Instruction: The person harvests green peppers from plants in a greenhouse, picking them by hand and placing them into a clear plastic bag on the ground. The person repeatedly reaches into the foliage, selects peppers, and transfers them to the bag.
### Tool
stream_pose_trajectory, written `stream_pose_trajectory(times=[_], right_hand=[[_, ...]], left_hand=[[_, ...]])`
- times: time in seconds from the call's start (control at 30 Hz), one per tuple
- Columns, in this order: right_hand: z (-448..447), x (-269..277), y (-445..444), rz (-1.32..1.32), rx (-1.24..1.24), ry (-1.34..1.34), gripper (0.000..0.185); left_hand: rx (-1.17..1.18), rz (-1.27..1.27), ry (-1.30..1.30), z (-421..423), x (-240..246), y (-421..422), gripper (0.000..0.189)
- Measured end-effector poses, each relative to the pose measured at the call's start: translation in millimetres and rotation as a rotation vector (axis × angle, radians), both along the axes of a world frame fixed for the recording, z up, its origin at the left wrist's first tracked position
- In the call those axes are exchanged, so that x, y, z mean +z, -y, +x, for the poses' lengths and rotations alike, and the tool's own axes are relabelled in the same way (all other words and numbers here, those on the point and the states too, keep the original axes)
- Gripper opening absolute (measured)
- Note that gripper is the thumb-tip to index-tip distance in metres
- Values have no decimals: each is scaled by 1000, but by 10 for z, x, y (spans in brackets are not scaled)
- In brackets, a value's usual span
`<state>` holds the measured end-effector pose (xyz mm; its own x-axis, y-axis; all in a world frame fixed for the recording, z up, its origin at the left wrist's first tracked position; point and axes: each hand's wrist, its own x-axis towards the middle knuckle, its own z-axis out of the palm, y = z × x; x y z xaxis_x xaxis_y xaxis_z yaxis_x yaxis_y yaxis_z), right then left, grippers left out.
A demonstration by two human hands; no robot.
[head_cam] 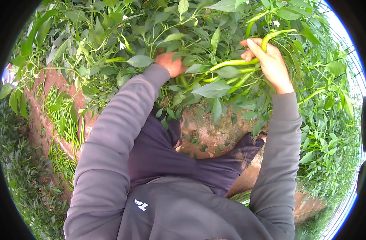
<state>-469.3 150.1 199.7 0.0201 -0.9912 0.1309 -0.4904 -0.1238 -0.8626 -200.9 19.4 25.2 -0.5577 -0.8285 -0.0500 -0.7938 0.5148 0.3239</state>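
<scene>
My right hand (270, 60) is raised among the pepper plants at the upper right, its fingers closed around long green chili peppers (235, 63); one curved pepper (271, 36) sticks up past the thumb. Below and left of that hand, more green peppers (240, 82) hang among the leaves; whether they are held or still on the plant I cannot tell. My left hand (170, 63) reaches into the foliage at the upper middle, its fingers mostly hidden by leaves, so its hold does not show. A single pepper (115, 60) lies level among leaves to its left.
Picked green peppers (61, 120) lie in a long heap on the reddish soil (35, 105) at the left. Dense pepper plants (327, 126) stand along the right, and others (20, 168) fill the lower left. Bare soil (207, 129) shows between my legs.
</scene>
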Motion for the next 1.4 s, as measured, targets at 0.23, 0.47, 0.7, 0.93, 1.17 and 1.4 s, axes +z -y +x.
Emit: stream_pose_trajectory(times=[0.23,0.47,0.7,0.93,1.17,1.4], right_hand=[[-45,-31,36,-6,-36,22,34],[-27,-20,70,17,-18,31,34],[-9,-9,68,-10,-12,17,33],[5,3,75,32,-4,-18,40],[32,-20,48,41,-3,-25,39],[34,-29,58,36,12,-26,36]], left_hand=[[2,104,-70,70,306,-135,44],[-82,430,-379,270,40,82,46],[-129,565,-659,337,-89,382,33],[-46,569,-487,409,161,225,35],[-203,502,-314,422,-46,319,34],[-192,192,-346,417,-220,366,26]])
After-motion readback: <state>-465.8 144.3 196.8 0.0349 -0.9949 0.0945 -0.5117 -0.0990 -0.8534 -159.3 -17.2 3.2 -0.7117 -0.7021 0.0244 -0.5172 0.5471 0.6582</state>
